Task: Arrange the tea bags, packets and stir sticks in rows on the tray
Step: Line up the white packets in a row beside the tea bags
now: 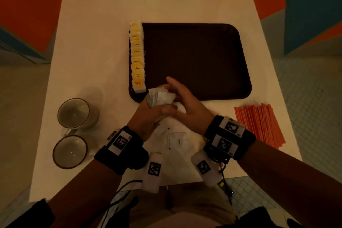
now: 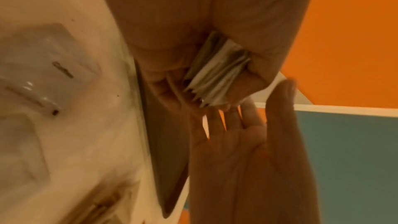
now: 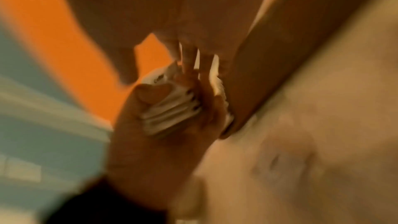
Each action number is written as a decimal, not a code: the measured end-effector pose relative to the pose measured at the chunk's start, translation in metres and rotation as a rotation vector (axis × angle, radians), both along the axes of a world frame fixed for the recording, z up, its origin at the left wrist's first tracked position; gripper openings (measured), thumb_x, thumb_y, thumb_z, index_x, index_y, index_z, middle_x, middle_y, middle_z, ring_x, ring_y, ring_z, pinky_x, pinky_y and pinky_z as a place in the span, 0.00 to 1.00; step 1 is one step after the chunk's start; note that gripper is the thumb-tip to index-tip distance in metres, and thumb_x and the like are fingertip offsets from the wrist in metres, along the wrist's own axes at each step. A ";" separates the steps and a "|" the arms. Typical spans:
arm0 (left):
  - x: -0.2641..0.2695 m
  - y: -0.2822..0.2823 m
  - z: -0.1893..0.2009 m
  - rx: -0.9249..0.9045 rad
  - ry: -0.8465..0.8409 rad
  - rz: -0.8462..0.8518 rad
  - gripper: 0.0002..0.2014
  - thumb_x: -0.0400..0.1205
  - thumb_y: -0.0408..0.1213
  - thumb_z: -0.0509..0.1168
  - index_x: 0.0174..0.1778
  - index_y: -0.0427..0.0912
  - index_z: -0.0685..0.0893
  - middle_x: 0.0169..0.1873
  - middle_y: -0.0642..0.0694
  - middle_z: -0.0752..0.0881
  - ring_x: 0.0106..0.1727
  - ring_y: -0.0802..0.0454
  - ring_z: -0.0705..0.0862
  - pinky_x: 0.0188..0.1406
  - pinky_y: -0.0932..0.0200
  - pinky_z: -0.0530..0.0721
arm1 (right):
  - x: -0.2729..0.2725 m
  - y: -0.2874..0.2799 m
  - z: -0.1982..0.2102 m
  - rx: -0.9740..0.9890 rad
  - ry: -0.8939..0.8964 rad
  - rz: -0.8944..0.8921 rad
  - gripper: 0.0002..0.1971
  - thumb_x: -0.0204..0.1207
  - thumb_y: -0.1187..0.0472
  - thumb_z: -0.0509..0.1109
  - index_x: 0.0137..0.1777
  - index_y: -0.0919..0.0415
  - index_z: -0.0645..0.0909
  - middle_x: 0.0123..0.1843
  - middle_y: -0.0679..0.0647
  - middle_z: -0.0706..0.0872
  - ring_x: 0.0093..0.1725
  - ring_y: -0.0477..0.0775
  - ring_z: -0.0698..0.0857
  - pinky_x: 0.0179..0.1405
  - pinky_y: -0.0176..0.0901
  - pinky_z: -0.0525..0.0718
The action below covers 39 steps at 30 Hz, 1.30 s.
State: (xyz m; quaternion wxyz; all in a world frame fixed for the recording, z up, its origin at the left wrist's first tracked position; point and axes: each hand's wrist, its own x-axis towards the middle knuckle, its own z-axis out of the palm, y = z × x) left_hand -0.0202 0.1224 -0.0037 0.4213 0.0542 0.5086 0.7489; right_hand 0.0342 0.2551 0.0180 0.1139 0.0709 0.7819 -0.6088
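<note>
My left hand (image 1: 155, 113) grips a fanned stack of white packets (image 1: 162, 97) just over the near left corner of the dark brown tray (image 1: 194, 57). In the left wrist view the stack of packets (image 2: 215, 74) sits between thumb and fingers. My right hand (image 1: 185, 102) reaches in from the right with straight fingers (image 2: 232, 118) that touch the stack's lower edge. A row of yellow tea bags (image 1: 137, 57) runs down the tray's left side. Orange stir sticks (image 1: 259, 126) lie in a pile on the table to the right. More white packets (image 1: 176, 141) lie on the table between my wrists.
Two cups (image 1: 74, 113) (image 1: 70, 151) stand on the white table at the near left. Most of the tray to the right of the tea bags is bare. The table's edges are close on every side, with orange and blue walls beyond.
</note>
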 end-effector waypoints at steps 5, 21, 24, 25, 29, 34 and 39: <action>-0.010 0.016 0.004 -0.041 0.075 0.102 0.24 0.75 0.20 0.62 0.69 0.33 0.72 0.56 0.41 0.84 0.61 0.44 0.83 0.57 0.53 0.85 | -0.022 -0.015 -0.004 -0.359 -0.076 -0.350 0.23 0.84 0.51 0.52 0.78 0.46 0.55 0.78 0.52 0.66 0.74 0.50 0.70 0.74 0.49 0.72; -0.094 0.047 0.003 -0.405 0.495 -0.081 0.35 0.73 0.42 0.71 0.72 0.44 0.60 0.62 0.48 0.76 0.58 0.57 0.80 0.49 0.66 0.85 | -0.086 0.028 -0.010 -0.528 -0.098 -0.490 0.17 0.85 0.56 0.50 0.73 0.54 0.65 0.65 0.58 0.79 0.66 0.61 0.79 0.66 0.61 0.79; -0.115 0.056 0.007 -0.500 0.533 -0.056 0.20 0.78 0.40 0.66 0.65 0.46 0.71 0.56 0.48 0.82 0.49 0.58 0.84 0.35 0.67 0.87 | -0.115 0.044 -0.014 -0.488 -0.106 -0.510 0.20 0.85 0.57 0.51 0.75 0.57 0.64 0.68 0.61 0.78 0.66 0.62 0.79 0.69 0.63 0.76; -0.125 0.059 0.006 -0.511 0.523 -0.049 0.18 0.79 0.41 0.65 0.65 0.45 0.73 0.57 0.47 0.82 0.50 0.56 0.85 0.37 0.64 0.88 | -0.127 0.049 -0.016 -0.470 -0.112 -0.500 0.21 0.85 0.57 0.51 0.77 0.57 0.62 0.71 0.63 0.76 0.68 0.63 0.78 0.70 0.63 0.75; -0.171 0.078 -0.003 -0.620 0.579 -0.042 0.16 0.80 0.43 0.63 0.61 0.42 0.80 0.57 0.44 0.85 0.55 0.48 0.85 0.55 0.48 0.85 | -0.181 0.068 -0.032 -0.399 -0.176 -0.453 0.28 0.79 0.56 0.56 0.80 0.52 0.56 0.75 0.61 0.72 0.70 0.62 0.76 0.72 0.62 0.73; -0.223 0.101 -0.025 -0.700 0.482 -0.002 0.11 0.79 0.40 0.65 0.53 0.38 0.84 0.48 0.43 0.87 0.50 0.44 0.86 0.44 0.55 0.88 | -0.235 0.092 -0.055 -0.139 -0.199 -0.434 0.27 0.82 0.59 0.59 0.80 0.54 0.56 0.74 0.58 0.74 0.68 0.57 0.78 0.69 0.55 0.77; -0.251 0.110 -0.051 -0.857 0.645 -0.110 0.12 0.79 0.41 0.64 0.49 0.35 0.84 0.45 0.39 0.88 0.45 0.42 0.85 0.45 0.45 0.86 | -0.261 0.101 -0.078 0.088 -0.196 -0.356 0.25 0.82 0.60 0.60 0.78 0.59 0.61 0.75 0.59 0.74 0.72 0.56 0.75 0.70 0.48 0.75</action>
